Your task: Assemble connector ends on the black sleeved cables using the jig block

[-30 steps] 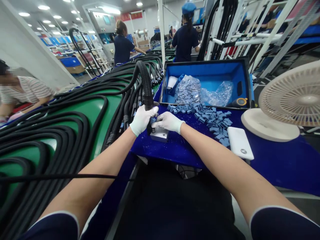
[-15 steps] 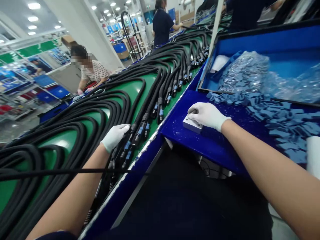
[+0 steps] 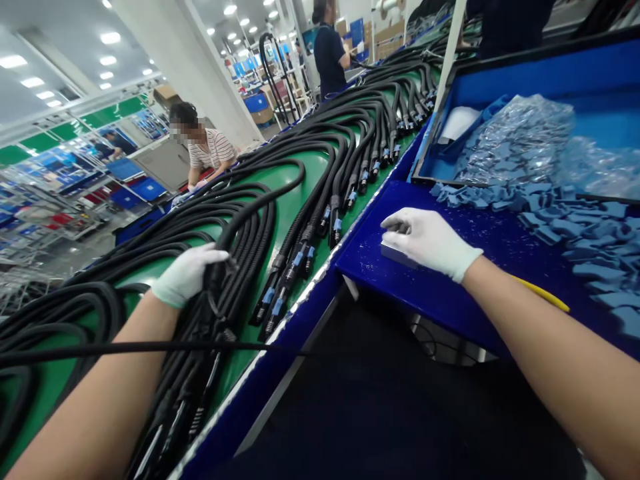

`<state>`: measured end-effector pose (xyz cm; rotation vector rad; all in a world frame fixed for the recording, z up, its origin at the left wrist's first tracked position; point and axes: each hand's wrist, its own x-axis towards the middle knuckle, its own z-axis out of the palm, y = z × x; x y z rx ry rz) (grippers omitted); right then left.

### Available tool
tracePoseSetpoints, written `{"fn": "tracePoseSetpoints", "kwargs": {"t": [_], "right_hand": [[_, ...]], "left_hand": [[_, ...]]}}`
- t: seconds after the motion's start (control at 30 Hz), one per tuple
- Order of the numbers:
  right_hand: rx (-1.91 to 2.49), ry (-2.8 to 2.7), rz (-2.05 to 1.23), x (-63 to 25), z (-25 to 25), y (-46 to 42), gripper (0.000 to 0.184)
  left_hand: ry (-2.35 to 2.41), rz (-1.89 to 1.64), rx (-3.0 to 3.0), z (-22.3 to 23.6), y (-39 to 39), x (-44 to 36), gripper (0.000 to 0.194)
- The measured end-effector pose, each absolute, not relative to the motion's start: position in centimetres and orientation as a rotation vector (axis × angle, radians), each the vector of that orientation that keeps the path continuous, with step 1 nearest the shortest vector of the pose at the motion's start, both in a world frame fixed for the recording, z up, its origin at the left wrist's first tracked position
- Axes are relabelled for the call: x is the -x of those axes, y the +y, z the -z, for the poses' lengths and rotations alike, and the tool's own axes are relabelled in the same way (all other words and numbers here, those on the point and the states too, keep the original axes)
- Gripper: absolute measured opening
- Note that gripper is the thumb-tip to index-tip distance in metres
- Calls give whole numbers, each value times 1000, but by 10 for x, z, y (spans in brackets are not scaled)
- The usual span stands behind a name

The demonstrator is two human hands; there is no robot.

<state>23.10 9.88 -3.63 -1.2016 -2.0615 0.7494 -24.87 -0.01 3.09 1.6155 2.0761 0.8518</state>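
My left hand (image 3: 186, 273), in a white glove, is closed around a bundle of black corrugated hoses (image 3: 235, 233) on the green conveyor belt (image 3: 280, 177). The hose ends carry blue connectors (image 3: 300, 257) near the belt's edge. My right hand (image 3: 427, 240), also gloved, rests with fingers curled on a small grey metal block (image 3: 395, 253) on the blue work surface (image 3: 450, 293). A pile of small blue parts (image 3: 565, 227) lies just right of that hand.
A blue bin (image 3: 525, 73) holds clear bags of parts (image 3: 520, 140). A yellow strip (image 3: 545, 293) shows behind my right forearm. A thin black cable (image 3: 150, 347) crosses over my left arm. One seated person (image 3: 203, 147) and standing people (image 3: 330, 47) work along the belt.
My left hand left the hose at the block, moved left across the belt and closed on a hose bundle. My right hand stayed on the grey block. The view swung left.
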Motion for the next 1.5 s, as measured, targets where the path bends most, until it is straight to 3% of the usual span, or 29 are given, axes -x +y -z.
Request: {"fn": "tracePoseSetpoints", "kwargs": {"t": [0.1, 0.23, 0.3, 0.37, 0.47, 0.57, 0.67, 0.8, 0.87, 0.93, 1.13, 1.3, 1.5], "right_hand": [[920, -2077, -984, -195, 26, 63, 35], [587, -1904, -1508, -142, 33, 24, 78], [541, -1696, -1783, -133, 44, 14, 74], [582, -1517, -1870, -142, 53, 8, 53], [724, -1516, -1784, -181, 47, 0, 35], [870, -1767, -1748, -228, 21, -9, 24], [1031, -2020, -1579, -271, -1, -12, 13], [1681, -2164, -681, -324, 13, -5, 40], [2005, -2179, -289, -340, 34, -2, 34], [2096, -2179, -145, -345, 53, -1, 22], [1685, -1960, -544, -322, 53, -8, 8], [948, -1983, -741, -297, 29, -12, 33], [786, -2013, -708, -290, 22, -10, 41]], "left_hand": [[1700, -1167, -1385, -62, 8, 214, 28], [1228, -1621, -1315, -68, 19, 125, 18], [1265, -1645, -1408, -63, 21, 87, 21], [1431, -1657, -1548, -54, 19, 62, 28], [1550, -1485, -2016, -35, 10, 43, 38], [1291, -918, -2584, -10, 1, 27, 30], [1234, -757, -2541, 6, -1, 3, 24], [1505, -771, -2093, 3, 9, -31, 29], [1567, -742, -1967, -6, 16, -43, 34], [1554, -746, -1890, -13, 23, -51, 38], [1427, -804, -1745, -26, 38, -65, 42], [1372, -784, -1817, -32, 41, -72, 41], [1396, -786, -1840, -29, 38, -76, 39]]}}
